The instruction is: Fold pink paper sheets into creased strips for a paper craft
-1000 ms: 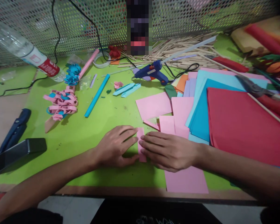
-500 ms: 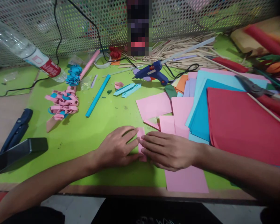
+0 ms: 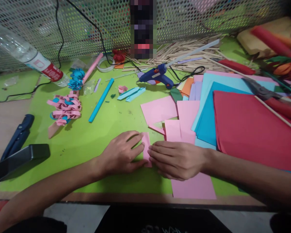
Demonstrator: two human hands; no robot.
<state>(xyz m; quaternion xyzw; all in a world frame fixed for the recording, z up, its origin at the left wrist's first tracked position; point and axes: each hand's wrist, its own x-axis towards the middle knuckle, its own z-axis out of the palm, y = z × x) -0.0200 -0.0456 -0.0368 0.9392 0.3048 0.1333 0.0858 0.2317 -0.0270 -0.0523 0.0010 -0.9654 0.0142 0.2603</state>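
A narrow folded strip of pink paper (image 3: 146, 147) lies on the green tabletop between my hands. My left hand (image 3: 123, 152) is closed on its left side, with fingertips on the upper part and the thumb near the lower end. From the right, my right hand (image 3: 177, 158) has its fingers pressed together, their tips at the strip's right edge; its thumb is hidden. Partly under my right hand and wrist are larger pink sheets (image 3: 194, 187). Just beyond it lie a small pink piece (image 3: 172, 128) and a pink sheet (image 3: 160, 108).
Stacked red (image 3: 252, 126) and blue sheets (image 3: 206, 119) fill the right side, with pliers (image 3: 259, 89) on top. A glue gun (image 3: 156, 76) lies ahead before many thin sticks (image 3: 191, 53). At left are a bottle (image 3: 46, 66), paper chain (image 3: 66, 106), stapler (image 3: 18, 136) and black box (image 3: 20, 161).
My right hand has slid slightly right and down, uncovering more of the pink strip. My left hand stays in place on it.
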